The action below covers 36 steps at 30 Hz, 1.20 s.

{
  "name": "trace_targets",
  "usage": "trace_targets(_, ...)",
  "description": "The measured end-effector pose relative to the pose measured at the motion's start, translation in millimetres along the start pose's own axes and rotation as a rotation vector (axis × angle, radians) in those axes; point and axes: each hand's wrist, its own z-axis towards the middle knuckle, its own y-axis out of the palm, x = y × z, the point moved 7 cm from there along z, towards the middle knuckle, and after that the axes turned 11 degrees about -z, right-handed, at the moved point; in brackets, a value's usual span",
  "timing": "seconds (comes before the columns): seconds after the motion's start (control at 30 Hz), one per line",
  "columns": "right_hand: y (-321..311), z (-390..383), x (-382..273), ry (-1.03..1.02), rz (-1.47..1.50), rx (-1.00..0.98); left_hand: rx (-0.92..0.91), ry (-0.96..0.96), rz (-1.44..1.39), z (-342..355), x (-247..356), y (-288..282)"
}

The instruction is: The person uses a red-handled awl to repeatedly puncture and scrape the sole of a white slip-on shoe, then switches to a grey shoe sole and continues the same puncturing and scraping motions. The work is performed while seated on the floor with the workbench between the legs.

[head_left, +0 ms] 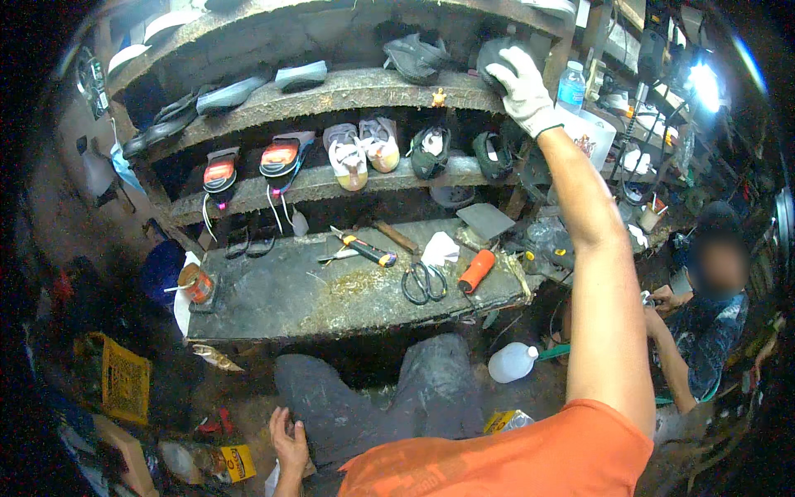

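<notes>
My right hand [523, 89], in a white knit glove, is stretched up to the upper shelf. Its fingers curl over a dark rounded thing [494, 56] there; the glove covers part of it, so its kind does not show. Low beside my left knee hangs my left hand [288, 439], bare, fingers loosely apart and nothing seen in them. Something whitish shows just under that hand. Next to the raised glove stand a blue-labelled clear bottle [571, 86] and, to its left, a dark grey shoe [416, 58].
Shoes, including a pale pair [344, 156], line the lower shelf [315, 192]. On the workbench [273, 298] lie scissors [424, 283], pliers [364, 247], an orange-handled tool [477, 271] and a tin [195, 283]. A white jug [513, 363] stands below. Another person [704, 331] sits at right.
</notes>
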Motion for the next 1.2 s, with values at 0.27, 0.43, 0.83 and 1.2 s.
trace_targets(0.27, -51, 1, -24, 0.149, 0.092, -0.083, -0.327, -0.289, 0.274, 4, 23, 47)
trace_targets(0.43, -99, 25, -104, 0.338, 0.512, 0.338, -0.412, -0.173, -0.062, -5, 86, 40)
trace_targets(0.83, -31, 128, -213, 0.54, 0.773, -0.183, -0.175, -0.062, 0.399, 25, 16, 64)
trace_targets(1.2, -17, 211, -259, 0.661, 0.607, -0.62, -0.174, 0.121, 0.469, 53, 21, 67)
